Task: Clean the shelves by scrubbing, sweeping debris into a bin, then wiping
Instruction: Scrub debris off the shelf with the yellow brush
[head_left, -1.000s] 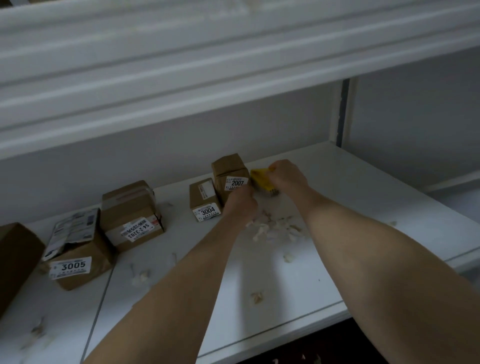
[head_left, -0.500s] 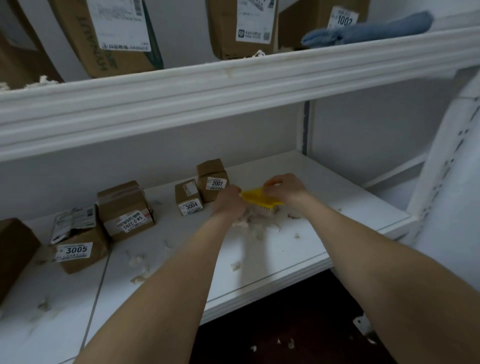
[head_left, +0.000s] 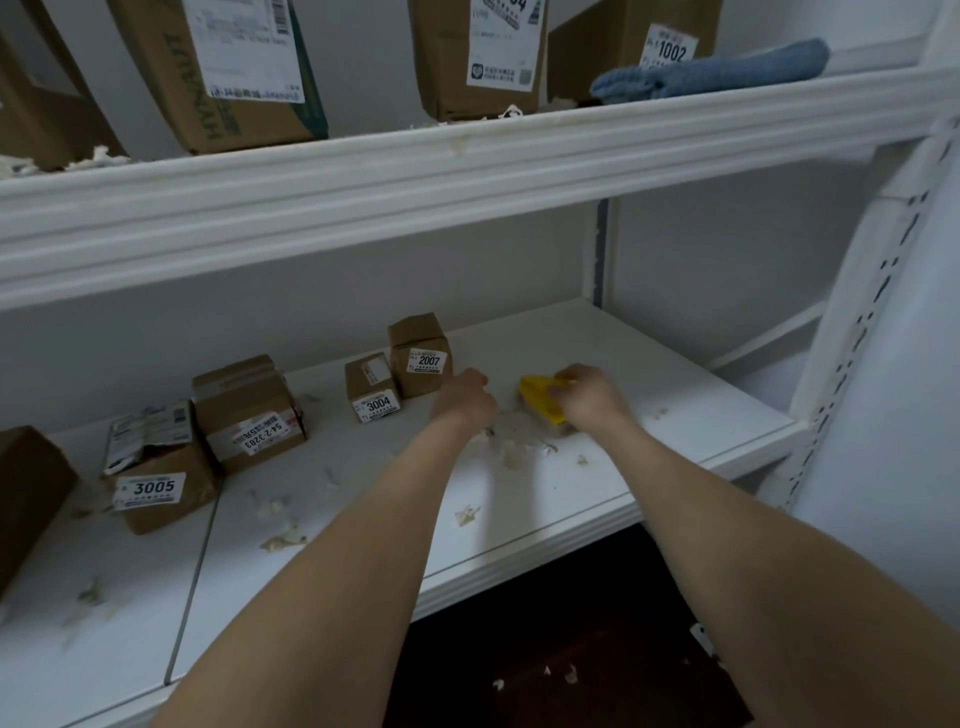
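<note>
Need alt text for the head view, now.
A person's right hand grips a yellow plastic scrub brush on a white shelf strewn with pale scraps, left hand curled beside it. Small labelled cardboard boxes stand behind; a blue cloth lies on the shelf above.

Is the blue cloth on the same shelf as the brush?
No, the cloth lies on the upper shelf; the brush is on the lower shelf.
</note>
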